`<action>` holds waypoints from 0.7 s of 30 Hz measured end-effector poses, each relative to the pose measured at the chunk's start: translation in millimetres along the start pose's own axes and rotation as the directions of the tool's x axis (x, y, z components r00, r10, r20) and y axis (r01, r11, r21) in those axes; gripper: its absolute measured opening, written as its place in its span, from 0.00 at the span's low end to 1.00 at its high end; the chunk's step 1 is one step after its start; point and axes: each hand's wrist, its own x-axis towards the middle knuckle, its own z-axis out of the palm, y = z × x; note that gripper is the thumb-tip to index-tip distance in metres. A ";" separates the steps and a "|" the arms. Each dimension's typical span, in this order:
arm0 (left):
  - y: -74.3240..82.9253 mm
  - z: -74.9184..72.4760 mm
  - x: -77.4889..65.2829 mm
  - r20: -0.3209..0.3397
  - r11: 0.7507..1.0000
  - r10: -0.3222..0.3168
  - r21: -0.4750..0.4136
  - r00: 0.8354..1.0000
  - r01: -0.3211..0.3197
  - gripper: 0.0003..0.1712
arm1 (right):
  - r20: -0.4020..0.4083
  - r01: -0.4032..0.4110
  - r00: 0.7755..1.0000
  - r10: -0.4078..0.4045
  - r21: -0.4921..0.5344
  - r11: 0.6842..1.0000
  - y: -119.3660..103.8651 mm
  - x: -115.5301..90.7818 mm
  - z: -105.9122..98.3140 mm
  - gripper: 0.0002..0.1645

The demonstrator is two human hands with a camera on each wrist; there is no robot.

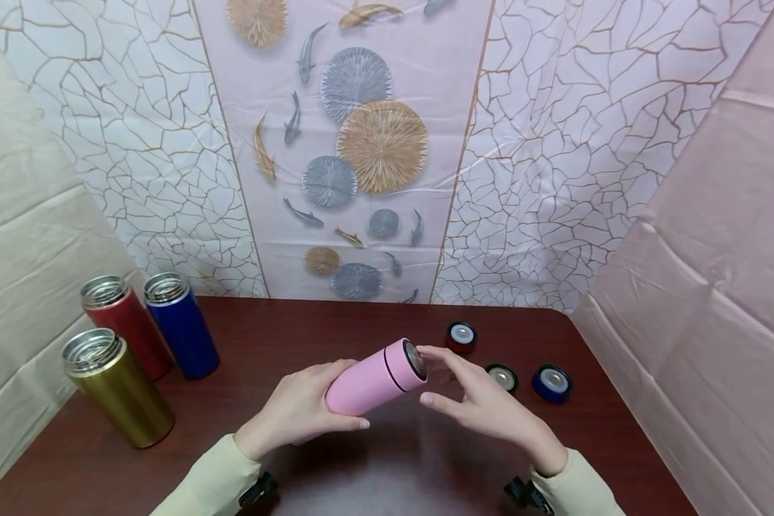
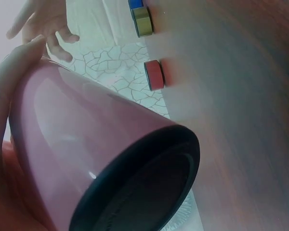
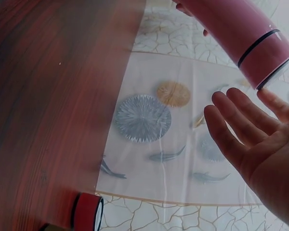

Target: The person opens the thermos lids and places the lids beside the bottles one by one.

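Note:
A pink thermos bottle point(image 1: 365, 382) with its pink lid on is held tilted above the table, lid end up and to the right. My left hand point(image 1: 303, 405) grips its lower body, thumb along the near side. The left wrist view shows its black base point(image 2: 144, 192) close up. At the lid end, my right hand point(image 1: 480, 398) has its fingers spread, the index fingertip right at the lid's rim. In the right wrist view the palm of that hand point(image 3: 265, 144) faces the lid point(image 3: 267, 60), fingers loosely extended.
At the left stand lidless red point(image 1: 132, 330), blue point(image 1: 183, 330) and gold point(image 1: 121, 394) bottles. Right of my right hand lie a red lid point(image 1: 461, 345), a gold lid point(image 1: 508, 377) and a blue lid point(image 1: 552, 390). A patterned cloth point(image 1: 355, 236) backs the dark red table point(image 1: 284, 330).

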 end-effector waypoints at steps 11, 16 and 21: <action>3.0 3.9 0.0 0.018 0.999 0.045 0.020 0.999 -0.045 0.45 | -0.034 -0.029 0.999 0.029 0.001 1.000 -9.8 8.1 6.6 0.42; 4.7 4.5 -1.5 0.038 0.999 0.051 0.018 0.998 -0.051 0.44 | -0.039 -0.022 0.999 0.021 -0.017 1.000 -11.2 10.2 8.3 0.40; 6.1 4.2 -4.4 0.071 0.996 0.083 0.029 0.994 -0.085 0.44 | -0.049 0.038 0.998 -0.041 -0.051 0.998 -10.6 11.3 9.5 0.35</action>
